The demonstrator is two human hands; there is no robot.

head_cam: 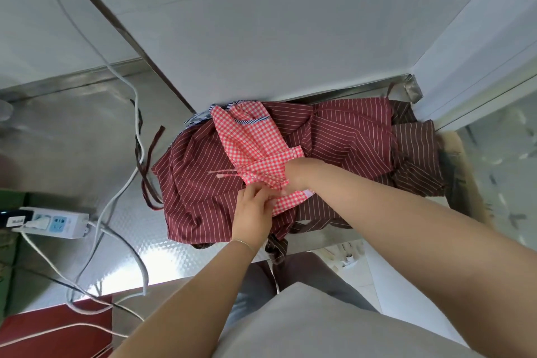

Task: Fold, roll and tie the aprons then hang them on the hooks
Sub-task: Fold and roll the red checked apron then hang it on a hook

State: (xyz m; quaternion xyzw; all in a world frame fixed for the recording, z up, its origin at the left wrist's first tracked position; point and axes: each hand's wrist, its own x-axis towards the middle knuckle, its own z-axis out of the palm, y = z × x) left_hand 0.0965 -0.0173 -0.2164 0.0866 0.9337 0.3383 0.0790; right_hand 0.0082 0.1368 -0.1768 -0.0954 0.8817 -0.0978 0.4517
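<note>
Both hands grip the checked apron (250, 139): the left hand (252, 209) pinches its near edge, the right hand (299, 174) bunches cloth just beyond. Lift it clear of the 2 striped aprons (197, 183) beneath, keeping its ties untangled.

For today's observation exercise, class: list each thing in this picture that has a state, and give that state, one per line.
Pink-and-white checked cotton apron: crumpled, unrolled, lying on the pile.
Maroon white-striped apron: spread loosely, unfolded.
Brown striped apron: bunched, unfolded.
Left hand: gripping the checked apron.
Right hand: gripping the checked apron.
White plastic power strip: one plug inserted.
</note>
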